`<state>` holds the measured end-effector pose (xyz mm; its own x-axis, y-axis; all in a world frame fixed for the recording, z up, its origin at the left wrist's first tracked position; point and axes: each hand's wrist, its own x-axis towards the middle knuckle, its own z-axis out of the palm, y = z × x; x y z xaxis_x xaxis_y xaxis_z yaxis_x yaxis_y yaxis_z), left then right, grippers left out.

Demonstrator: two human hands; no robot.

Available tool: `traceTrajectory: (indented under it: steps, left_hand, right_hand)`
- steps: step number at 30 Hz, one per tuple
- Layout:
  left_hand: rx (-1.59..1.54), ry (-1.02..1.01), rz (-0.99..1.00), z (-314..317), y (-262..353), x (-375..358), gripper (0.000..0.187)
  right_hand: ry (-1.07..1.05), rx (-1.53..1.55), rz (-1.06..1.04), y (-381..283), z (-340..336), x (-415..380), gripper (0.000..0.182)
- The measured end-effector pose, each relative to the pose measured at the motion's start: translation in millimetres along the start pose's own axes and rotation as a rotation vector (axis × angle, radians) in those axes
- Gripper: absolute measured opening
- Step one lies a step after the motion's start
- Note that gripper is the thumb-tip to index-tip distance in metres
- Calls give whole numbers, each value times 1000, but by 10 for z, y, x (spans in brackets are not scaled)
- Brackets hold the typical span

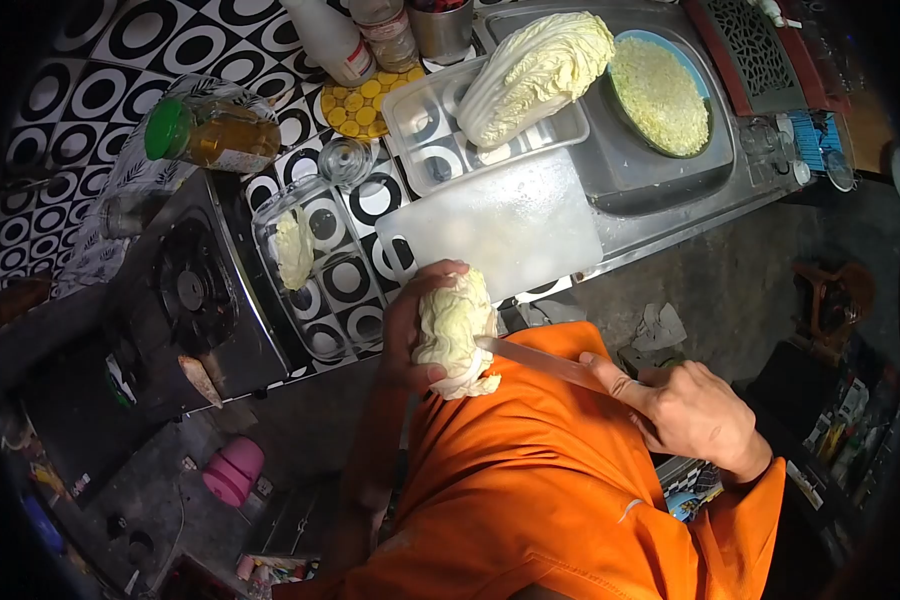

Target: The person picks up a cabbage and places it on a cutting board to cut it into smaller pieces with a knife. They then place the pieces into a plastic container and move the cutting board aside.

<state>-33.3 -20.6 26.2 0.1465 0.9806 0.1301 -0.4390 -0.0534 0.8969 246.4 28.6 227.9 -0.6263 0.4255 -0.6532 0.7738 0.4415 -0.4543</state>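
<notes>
A pale piece of napa cabbage [454, 335] is gripped in my left hand [408, 325], fingers wrapped round its far and near ends. My right hand [698, 408] is closed around a knife [545, 362], index finger along it. The blade's tip meets the cabbage's right side. Just beyond lies a white cutting board [500, 220] across the counter edge. Behind the board, a whole napa cabbage [538, 78] rests on a clear plastic tray [417, 135]. Another clear container [328, 345], to the left, holds a smaller cabbage piece [293, 248].
Shredded cabbage [660, 95] fills a bowl at the steel sink [610, 190]. On the left are a gas stove [192, 285] and a green-lidded jar [232, 138]. Bottles [332, 40] stand at the back near a yellow trivet [362, 103]. A pink bin [234, 470] is on the floor.
</notes>
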Motion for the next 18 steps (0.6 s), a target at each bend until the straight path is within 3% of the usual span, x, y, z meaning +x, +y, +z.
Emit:
traceTrajectory:
  steps: [6,8,13,18]
  left_hand:
    - [-177,110,-152,84,-111,-213,81]
    - [-169,98,-133,14,-208,-275,81]
    - [-190,101,-122,3,-258,-296,83]
    - [-250,-24,-146,35,-254,-268,80]
  right_hand:
    - [-92,-44,-106,118,-4,126,67]
    - [-173,59,-90,123,-56,203,65]
    - [-114,63,-125,222,-24,257,66]
    - [-139,-38,-139,250,-110,249,75]
